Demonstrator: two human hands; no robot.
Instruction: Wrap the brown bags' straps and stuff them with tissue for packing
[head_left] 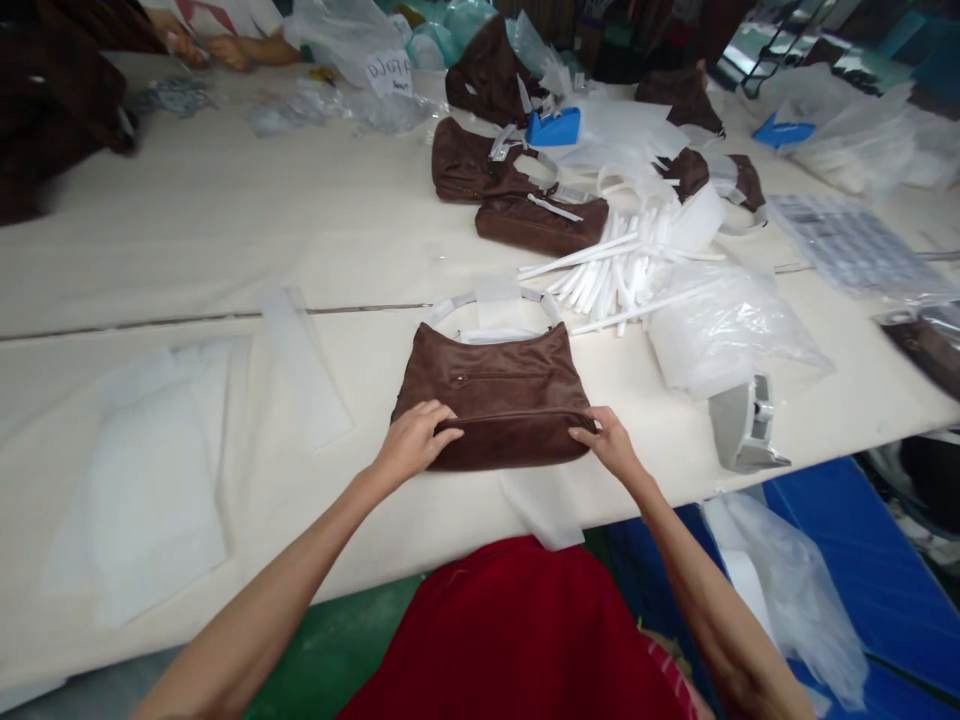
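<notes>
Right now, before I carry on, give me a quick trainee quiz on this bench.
1. True or false: the left hand and the right hand both touch the brown handbag.
2. What colour is the tape dispenser beyond the handbag? A blue, B red, C green.
3. Fill in: in the head view, the bundle of white plastic strips lies to the ___ of the handbag.

Key: 1 true; 2 A; 3 right.

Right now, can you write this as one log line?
left hand: on brown handbag | right hand: on handbag | nearby: white strips
</notes>
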